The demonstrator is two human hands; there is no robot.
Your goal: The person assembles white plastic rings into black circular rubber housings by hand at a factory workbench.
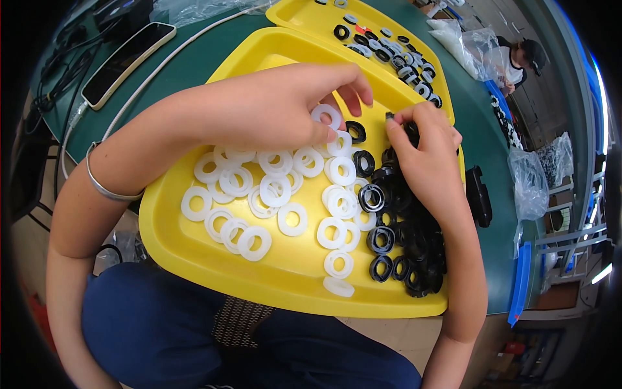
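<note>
My left hand [278, 107] reaches over a yellow tray [175, 259], fingers curled and thumb low. A white plastic ring [326, 117] sits between its thumb and fingers. The thumb tip is next to another white ring [339, 144] in a column of overlapping white rings. My right hand [424, 146] pinches a small black ring [390, 117], seen mostly edge-on, between thumb and index finger. Under and below that hand lies a heap of black rings [414, 240], partly hidden by the wrist. Loose white rings [275, 191] spread across the tray's left half.
Behind stands a second yellow tray [298, 14] with mixed black, white and grey rings. A phone [128, 65] with a white cable lies on the green table [483, 139] at left. A black object [478, 196] is right of the tray. Another person [515, 61] sits at far right.
</note>
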